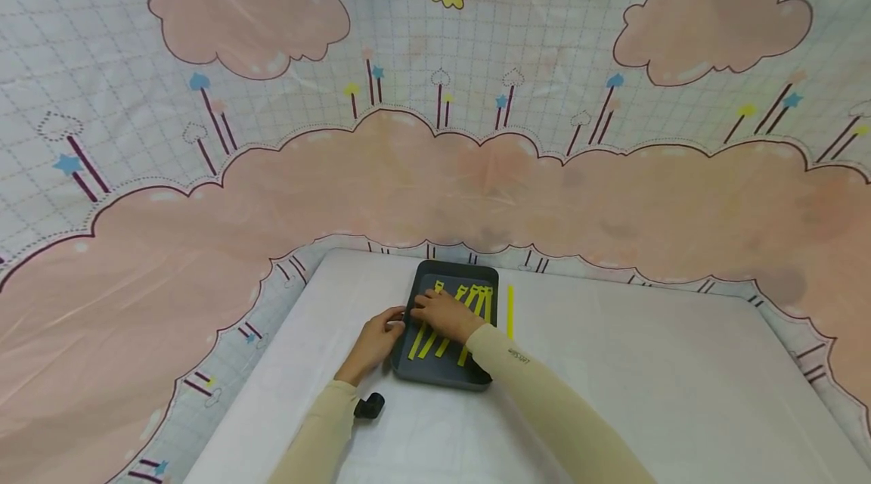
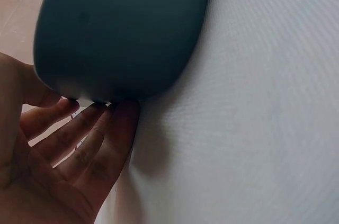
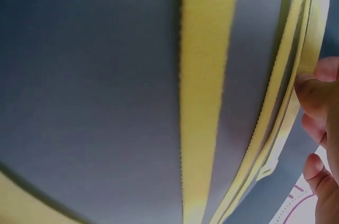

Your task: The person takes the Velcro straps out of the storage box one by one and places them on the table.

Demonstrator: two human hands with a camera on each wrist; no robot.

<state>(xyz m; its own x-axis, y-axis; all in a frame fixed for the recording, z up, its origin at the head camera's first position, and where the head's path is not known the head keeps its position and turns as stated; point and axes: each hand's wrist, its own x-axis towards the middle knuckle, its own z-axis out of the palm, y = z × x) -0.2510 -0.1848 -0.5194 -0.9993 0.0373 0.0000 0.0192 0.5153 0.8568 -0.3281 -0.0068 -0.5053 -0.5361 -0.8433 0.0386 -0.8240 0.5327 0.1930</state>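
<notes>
A dark grey rectangular tray (image 1: 442,378) lies on the white table, with several yellow straps (image 1: 442,344) spread lengthwise inside it. The straps look like cable straps, flat with slotted heads at the far end. My right hand (image 1: 444,314) reaches over the tray to its left part. In the right wrist view, its thumb and a finger pinch a yellow strap (image 3: 317,28) at the tray's side. Outside the tray's left wall is my left hand (image 1: 376,340). In the left wrist view, its fairly straight fingers (image 2: 90,147) touch the tray's outer wall (image 2: 124,33).
Another yellow strip (image 1: 510,310) lies on the table just right of the tray. A small black device (image 1: 370,406) is at the left wrist. Behind the white table (image 1: 646,378) hangs a cloth backdrop (image 1: 490,189) printed with clouds and stars.
</notes>
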